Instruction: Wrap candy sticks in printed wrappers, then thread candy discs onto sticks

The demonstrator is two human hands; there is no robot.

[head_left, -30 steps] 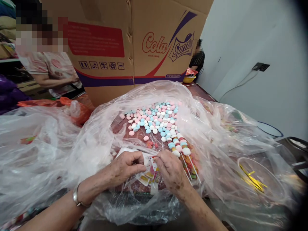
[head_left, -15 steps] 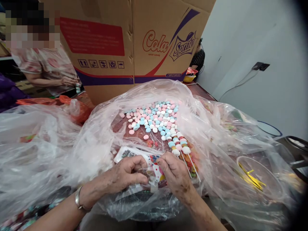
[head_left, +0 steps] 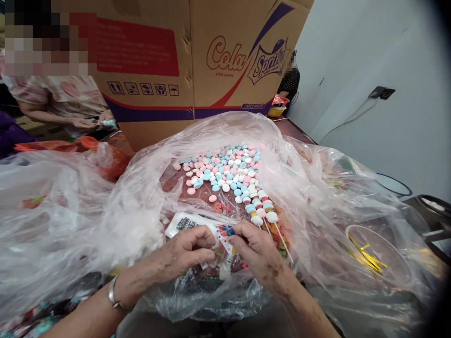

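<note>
Between my two hands is a small clear plastic bag (head_left: 222, 245) with colourful print, its edges partly hidden by my fingers. My left hand (head_left: 192, 248), with a silver bangle at the wrist, is closed, thumb and forefinger pinching the bag's left side. On its right side my right hand (head_left: 255, 249) pinches it too. A white printed packet (head_left: 192, 224) lies just behind my left hand. Beyond are loose pink, blue and white candies (head_left: 225, 176) on the dark red tabletop (head_left: 176, 180). Candy sticks (head_left: 262, 216) with white stems lie near my right hand, over orange gummy rings (head_left: 283, 230).
Crumpled clear plastic sheeting (head_left: 137, 188) surrounds the candies. A large cardboard box (head_left: 151, 108) stands behind. Gold twist ties (head_left: 368, 256) lie in a round clear container (head_left: 398, 277) at right. A co-worker (head_left: 66, 98) handles a candy stick at left; another person (head_left: 291, 82) is farther back.
My right hand's fingers have shifted slightly on the printed bag; my left hand stays nearly in place. The co-worker's hands have moved a little apart, showing the candy stick.
</note>
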